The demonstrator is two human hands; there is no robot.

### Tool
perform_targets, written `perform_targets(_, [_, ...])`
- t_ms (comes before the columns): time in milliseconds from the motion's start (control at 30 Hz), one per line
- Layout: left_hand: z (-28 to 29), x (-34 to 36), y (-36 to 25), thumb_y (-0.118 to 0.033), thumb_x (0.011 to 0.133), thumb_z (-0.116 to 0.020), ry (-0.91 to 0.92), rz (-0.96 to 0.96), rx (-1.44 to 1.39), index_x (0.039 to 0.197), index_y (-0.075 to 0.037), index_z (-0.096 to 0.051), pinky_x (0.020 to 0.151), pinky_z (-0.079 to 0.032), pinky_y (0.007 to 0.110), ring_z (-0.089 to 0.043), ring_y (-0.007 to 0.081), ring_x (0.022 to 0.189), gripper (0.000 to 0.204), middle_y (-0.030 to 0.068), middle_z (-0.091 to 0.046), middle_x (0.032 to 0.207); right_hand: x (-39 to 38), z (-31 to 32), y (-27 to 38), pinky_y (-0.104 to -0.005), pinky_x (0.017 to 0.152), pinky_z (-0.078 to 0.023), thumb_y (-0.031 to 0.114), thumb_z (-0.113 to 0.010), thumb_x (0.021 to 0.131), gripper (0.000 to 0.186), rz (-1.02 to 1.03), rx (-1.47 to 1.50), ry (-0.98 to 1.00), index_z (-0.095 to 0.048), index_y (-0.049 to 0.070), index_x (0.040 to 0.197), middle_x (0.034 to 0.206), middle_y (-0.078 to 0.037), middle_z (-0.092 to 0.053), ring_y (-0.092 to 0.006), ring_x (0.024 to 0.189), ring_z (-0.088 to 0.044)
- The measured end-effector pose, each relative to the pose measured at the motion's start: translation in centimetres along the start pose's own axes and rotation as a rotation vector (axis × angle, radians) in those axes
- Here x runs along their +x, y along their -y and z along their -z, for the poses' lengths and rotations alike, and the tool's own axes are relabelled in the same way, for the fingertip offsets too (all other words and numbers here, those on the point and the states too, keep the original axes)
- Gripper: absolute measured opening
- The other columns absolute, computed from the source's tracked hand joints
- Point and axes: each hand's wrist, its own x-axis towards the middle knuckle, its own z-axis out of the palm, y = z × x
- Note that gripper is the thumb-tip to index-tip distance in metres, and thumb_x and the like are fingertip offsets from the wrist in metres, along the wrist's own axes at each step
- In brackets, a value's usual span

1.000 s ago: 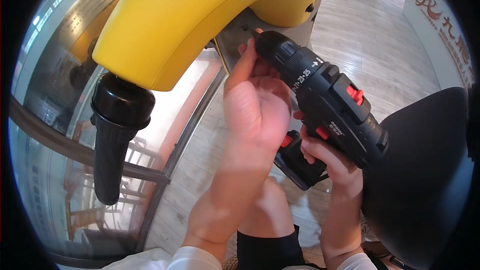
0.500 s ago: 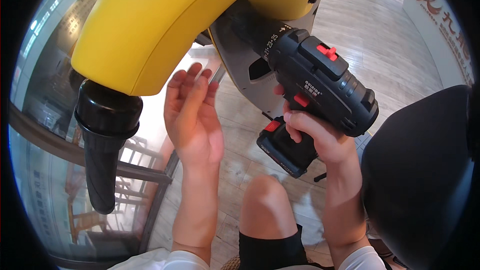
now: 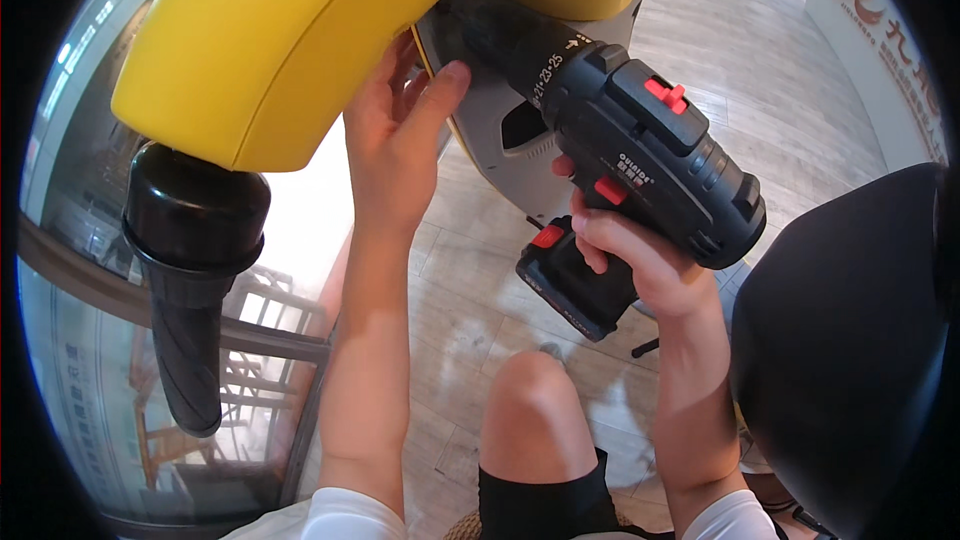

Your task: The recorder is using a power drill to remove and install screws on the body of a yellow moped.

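Observation:
My right hand [image 3: 640, 255] is wrapped round the handle of a black cordless drill [image 3: 650, 160] with red switches and a battery at its base. The drill's front end points up and left, beneath a yellow padded arm [image 3: 290, 50], where its tip is hidden. My left hand [image 3: 400, 125] is raised at the edge of a grey and black panel [image 3: 495, 125] under that yellow part. Its thumb stands apart, lying over the panel's edge, and the fingertips are partly hidden. Whether it presses on the panel, I cannot tell.
A black ribbed handle [image 3: 185, 340] hangs from the yellow arm's lower left end. At the right is a large dark rounded pad [image 3: 840, 340]. Glass [image 3: 80, 370] with wooden furniture seen in it stands at the left. Pale wood-look floor [image 3: 450, 330] lies below.
My left hand has moved up and forward to the panel's edge, turning from palm-up. The yellow arm appears slightly higher and further left. My right hand keeps its hold on the drill.

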Motion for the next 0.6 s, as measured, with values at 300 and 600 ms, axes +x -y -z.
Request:
perform_targets(300, [-0.7, -0.5, -0.3, -0.010, 0.090, -0.055, -0.052, -0.029, 0.061, 0.130, 0.000, -0.047, 0.095, -0.041, 0.033, -0.053, 0.0167, 0.107, 0.042, 0.0107, -0.057, 0.119, 0.0, -0.6, 0.1, -0.0243, 0.057, -0.047, -0.004, -0.066, 0.080, 0.031, -0.014, -0.028, -0.028, -0.061, 0.000, 0.110, 0.090, -0.004, -0.065, -0.0076, 0.067, -0.056])
perform_targets(600, [-2.9, -0.8, 1.1, -0.010, 0.085, -0.050, -0.222, -0.112, 0.129, 0.120, 0.000, -0.053, 0.088, -0.043, 0.032, -0.056, 0.0180, 0.093, 0.036, 0.0118, -0.060, 0.105, 0.2, -1.4, 2.8, -0.0244, 0.049, -0.040, -0.009, -0.059, 0.076, 0.034, -0.064, -0.247, -0.101, -0.057, -0.006, 0.110, 0.079, -0.007, -0.057, -0.0101, 0.054, -0.049])
